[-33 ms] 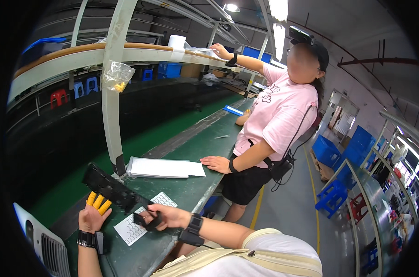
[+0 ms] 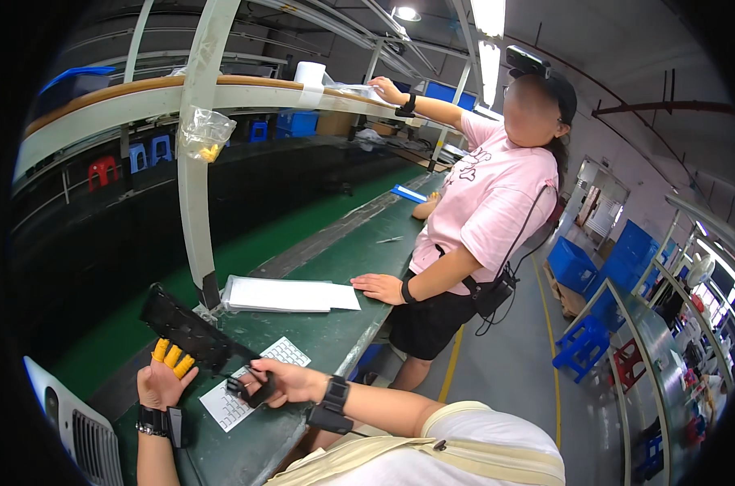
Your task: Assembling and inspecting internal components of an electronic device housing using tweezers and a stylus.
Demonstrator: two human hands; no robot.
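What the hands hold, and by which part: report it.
The right hand grips a black device by its near end. The left hand is open beside it; whether they touch cannot be told.

On my green counter [image 2: 327, 324], near its right edge, I have a patterned white sheet [image 2: 230, 407], white papers [image 2: 290, 295] farther along, and a co-worker's hand [image 2: 377, 286].

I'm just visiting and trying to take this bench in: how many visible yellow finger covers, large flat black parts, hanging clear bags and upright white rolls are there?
Yellow finger covers, on the left hand: 3
Large flat black part: 1
Hanging clear bag: 1
Upright white roll: 1
Total: 6
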